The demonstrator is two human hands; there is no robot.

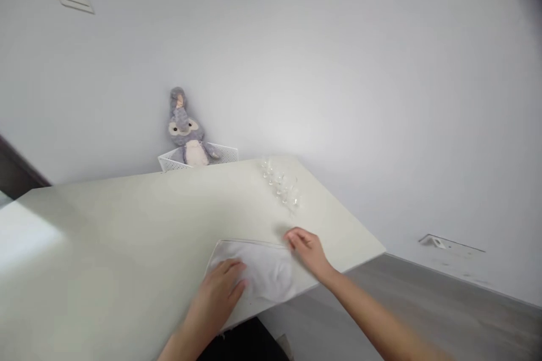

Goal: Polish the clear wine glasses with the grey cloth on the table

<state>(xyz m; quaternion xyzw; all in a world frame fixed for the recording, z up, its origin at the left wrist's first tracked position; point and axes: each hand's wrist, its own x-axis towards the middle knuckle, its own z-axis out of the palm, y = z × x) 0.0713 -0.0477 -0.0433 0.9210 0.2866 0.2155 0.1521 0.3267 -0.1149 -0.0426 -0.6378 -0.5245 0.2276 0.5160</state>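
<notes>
Left hand (218, 290) over white cloth (269, 271) at the surface's (127, 225) near edge.
Left grip apart, cloth beneath and right of it. Right hand (307, 248) by cloth's far right corner, curled; cannot tell if that grip is closed on it. Farther out: clear pieces (279, 183), plush toy (186, 132) in white basket (229, 154).

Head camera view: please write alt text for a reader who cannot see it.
A person's left hand lies over a white cloth on a pale table, the right hand near the cloth's far right corner. Beyond are small clear objects and a gray plush toy in a white basket.
</notes>
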